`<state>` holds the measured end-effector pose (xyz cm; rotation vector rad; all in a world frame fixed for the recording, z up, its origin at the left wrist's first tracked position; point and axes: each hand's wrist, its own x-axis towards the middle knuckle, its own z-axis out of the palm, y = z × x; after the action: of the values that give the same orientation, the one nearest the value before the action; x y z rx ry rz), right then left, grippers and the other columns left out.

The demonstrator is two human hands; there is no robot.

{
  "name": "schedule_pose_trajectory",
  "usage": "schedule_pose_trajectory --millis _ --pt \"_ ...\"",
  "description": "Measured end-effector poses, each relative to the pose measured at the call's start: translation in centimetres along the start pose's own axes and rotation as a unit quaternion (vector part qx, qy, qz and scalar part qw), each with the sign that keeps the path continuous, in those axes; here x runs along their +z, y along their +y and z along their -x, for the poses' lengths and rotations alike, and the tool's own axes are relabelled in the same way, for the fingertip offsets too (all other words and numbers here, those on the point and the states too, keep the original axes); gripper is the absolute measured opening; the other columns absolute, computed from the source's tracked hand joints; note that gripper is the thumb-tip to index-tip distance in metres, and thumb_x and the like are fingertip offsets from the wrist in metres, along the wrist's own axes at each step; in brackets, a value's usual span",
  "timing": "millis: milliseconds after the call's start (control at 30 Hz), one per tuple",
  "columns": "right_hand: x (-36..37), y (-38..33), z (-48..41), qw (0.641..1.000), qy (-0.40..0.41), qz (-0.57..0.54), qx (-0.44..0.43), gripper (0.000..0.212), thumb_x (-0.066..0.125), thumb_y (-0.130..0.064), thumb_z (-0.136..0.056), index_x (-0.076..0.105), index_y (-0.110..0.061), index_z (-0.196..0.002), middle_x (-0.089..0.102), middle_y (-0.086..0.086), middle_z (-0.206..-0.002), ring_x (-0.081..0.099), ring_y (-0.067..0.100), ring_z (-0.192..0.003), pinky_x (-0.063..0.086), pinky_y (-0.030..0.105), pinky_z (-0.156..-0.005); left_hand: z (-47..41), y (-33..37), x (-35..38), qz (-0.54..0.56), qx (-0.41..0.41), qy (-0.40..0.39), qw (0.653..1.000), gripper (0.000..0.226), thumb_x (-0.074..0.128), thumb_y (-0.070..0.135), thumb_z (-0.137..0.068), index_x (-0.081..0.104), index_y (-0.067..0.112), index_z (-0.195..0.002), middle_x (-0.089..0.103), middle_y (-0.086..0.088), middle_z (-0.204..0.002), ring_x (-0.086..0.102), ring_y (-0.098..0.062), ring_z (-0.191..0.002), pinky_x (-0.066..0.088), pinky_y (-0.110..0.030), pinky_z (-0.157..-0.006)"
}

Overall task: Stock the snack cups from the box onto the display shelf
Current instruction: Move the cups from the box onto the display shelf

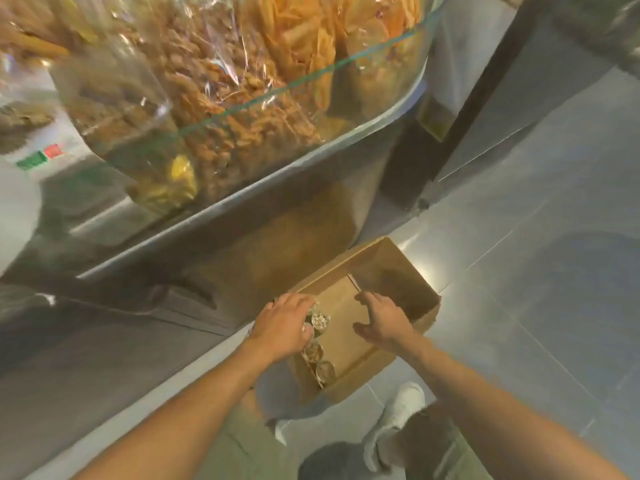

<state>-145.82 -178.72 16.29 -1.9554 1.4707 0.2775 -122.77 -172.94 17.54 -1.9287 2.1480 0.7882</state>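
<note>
An open brown cardboard box point(391, 282) sits on the floor below the display counter. Several clear snack cups point(320, 322) with pale filling line its left inner wall, more snack cups point(313, 353) lying nearer me. My left hand point(284, 327) is down in the box over the upper cups, fingers curled around them; whether it grips one is hidden by the hand. Over the bare box bottom hovers my right hand point(384, 322), fingers spread and holding nothing. The glass display shelf point(263, 98) curves above, full of bagged fried snacks.
A steel counter front point(221, 216) runs diagonally under the glass. Grey floor tiles point(519, 306) spread to the right. My white shoe point(398, 417) stands just below the box. A dark cabinet edge point(460, 109) rises at upper right.
</note>
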Motion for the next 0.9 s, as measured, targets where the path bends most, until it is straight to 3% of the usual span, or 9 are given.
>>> schedule_pose_trajectory --millis 233,333,467,667,900 --pt "14.1 5.8 -13.5 0.998 -0.063 0.024 -0.02 0.077 0.073 -0.041 -0.083 0.043 -0.012 -0.148 0.056 0.013 -0.14 0.053 0.031 -0.127 0.046 0.04 -0.104 -9.5 -4.7 12.6 0.003 -0.004 0.015 1.0 0.067 0.06 0.039 -0.098 0.033 0.027 -0.158 0.035 0.006 -0.161 0.031 -0.02 -0.147 0.03 -0.037 -0.116" --pt "18.8 7.0 -18.4 0.998 -0.067 0.012 -0.01 0.082 0.079 -0.037 -0.08 0.04 -0.008 -0.146 0.053 0.017 -0.137 0.053 0.037 -0.126 0.047 0.042 -0.101 -13.6 -6.7 16.2 0.005 0.008 0.019 1.0 0.063 0.06 0.038 -0.098 0.037 0.028 -0.155 0.037 0.006 -0.159 0.036 -0.022 -0.144 0.035 -0.04 -0.116" --pt "23.4 7.7 -22.7 0.998 -0.056 0.021 -0.015 0.085 0.079 -0.049 -0.078 0.04 -0.011 -0.144 0.052 0.016 -0.134 0.053 0.038 -0.123 0.048 0.044 -0.099 -17.6 -8.6 18.7 0.015 0.024 0.041 0.999 0.055 0.061 0.031 -0.099 0.043 0.027 -0.151 0.043 0.006 -0.155 0.04 -0.021 -0.141 0.039 -0.04 -0.114" --pt "26.6 8.0 -24.4 0.997 -0.051 0.054 -0.021 0.072 0.073 -0.05 -0.077 0.044 -0.021 -0.136 0.055 0.007 -0.124 0.059 0.033 -0.112 0.049 0.04 -0.091 -20.0 -10.1 19.6 0.058 0.048 0.035 0.997 0.041 0.058 0.021 -0.1 0.057 0.022 -0.141 0.057 -0.002 -0.141 0.054 -0.026 -0.129 0.045 -0.04 -0.104" --pt "25.5 9.3 -24.5 0.998 -0.048 0.039 0.02 0.07 0.071 -0.065 -0.073 0.049 -0.024 -0.126 0.061 -0.001 -0.121 0.062 0.025 -0.113 0.049 0.038 -0.094 -21.4 -10.6 20.4 0.045 0.064 0.016 0.997 0.043 0.058 0.017 -0.101 0.055 0.02 -0.144 0.056 -0.005 -0.14 0.056 -0.028 -0.127 0.043 -0.037 -0.102"
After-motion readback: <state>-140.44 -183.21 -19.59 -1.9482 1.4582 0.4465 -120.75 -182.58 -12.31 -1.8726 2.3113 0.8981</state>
